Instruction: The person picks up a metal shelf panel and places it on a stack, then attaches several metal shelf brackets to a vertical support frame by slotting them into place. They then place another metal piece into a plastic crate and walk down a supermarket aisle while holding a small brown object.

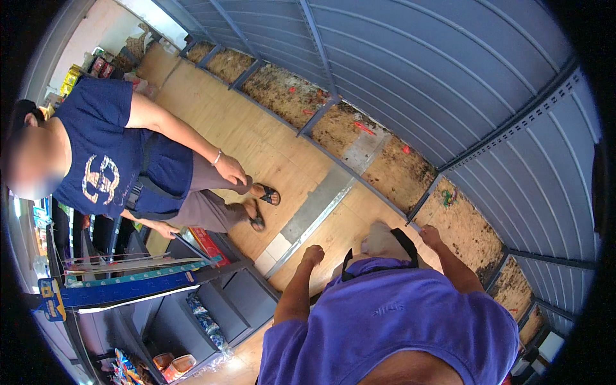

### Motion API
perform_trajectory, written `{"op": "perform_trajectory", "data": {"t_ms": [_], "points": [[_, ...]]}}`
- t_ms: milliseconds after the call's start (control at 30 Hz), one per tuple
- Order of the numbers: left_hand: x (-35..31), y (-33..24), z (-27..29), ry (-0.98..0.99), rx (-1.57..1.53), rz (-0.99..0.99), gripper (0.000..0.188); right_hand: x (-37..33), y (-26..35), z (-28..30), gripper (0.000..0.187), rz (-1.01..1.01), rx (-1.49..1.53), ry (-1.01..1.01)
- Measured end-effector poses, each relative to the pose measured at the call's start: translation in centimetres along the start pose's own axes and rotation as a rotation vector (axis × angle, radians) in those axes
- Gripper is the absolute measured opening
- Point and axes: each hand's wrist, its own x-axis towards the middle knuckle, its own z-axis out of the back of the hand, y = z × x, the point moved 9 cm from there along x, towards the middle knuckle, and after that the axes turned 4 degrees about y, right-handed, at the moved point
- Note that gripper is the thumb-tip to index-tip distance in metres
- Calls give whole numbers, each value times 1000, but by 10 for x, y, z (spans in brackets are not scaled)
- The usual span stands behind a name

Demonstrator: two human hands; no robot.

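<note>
My left hand [314, 254] hangs in front of me over the wooden floor, its fingers curled in and no object visible in it. To the right, my right hand [430, 235] is also closed, and nothing shows in it. It appears close to the lower grey frame [410, 222] of the shelving, though I cannot tell whether they touch. Dirty bare floor [401, 172] with dark stains and red scraps lies inside that frame. A small green scrap [448, 197] is on the stained floor beyond my right hand.
A co-worker [122, 147] in a dark blue shirt stands at the left, one hand [165, 229] by the stocked shelves [160, 289]. Tall grey panels [398, 77] run along the right. A grey strip [314, 204] crosses the wooden floor [256, 141].
</note>
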Motion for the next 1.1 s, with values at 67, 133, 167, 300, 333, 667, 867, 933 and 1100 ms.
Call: {"op": "perform_trajectory", "data": {"t_ms": [67,133,167,300,333,667,867,933,1100], "points": [[18,-7,-6,53,317,-177,25,21,-4,-7,19,-10,-91,64],[23,-22,-8,132,627,-365,26,37,-10,-12,20,-23,-88,111],[27,-28,2,78,533,-375,25,43,-11,-14,20,-30,-87,135],[54,-37,41,-48,166,-306,24,75,-15,-13,19,-229,-10,193],[49,-52,61,-17,113,-247,24,90,-14,-16,19,-209,-51,210],[135,-57,199,-128,259,-265,20,300,-1,-6,17,48,-55,161],[142,-40,320,-613,-186,-259,20,400,98,74,11,27,37,123],[121,-17,339,-602,-381,-123,21,429,153,85,15,85,11,183],[151,116,308,-408,-252,269,22,492,306,64,13,493,-103,203]]}}
